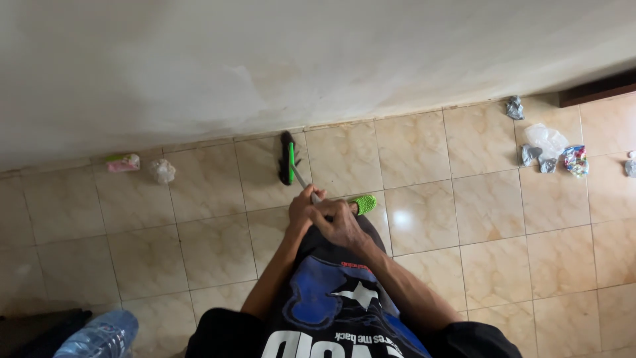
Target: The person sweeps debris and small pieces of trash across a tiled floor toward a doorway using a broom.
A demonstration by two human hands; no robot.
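My left hand (300, 207) and my right hand (339, 222) both grip the thin grey handle (301, 179) of a broom, close together above my body. The broom's green and black head (287, 158) rests on the beige tiled floor (212, 199), close to the foot of the pale wall (265, 59). A green slipper toe (364, 204) shows just right of my hands. My dark shirt with a blue and white print fills the bottom centre.
Crumpled litter lies along the wall: a pink and green wrapper (123, 162) and a clear wad (162, 170) at left, grey and colourful wrappers and a clear bag (546, 149) at right. A blue plastic bottle (99, 335) sits bottom left. A dark wooden edge (596, 89) is at right.
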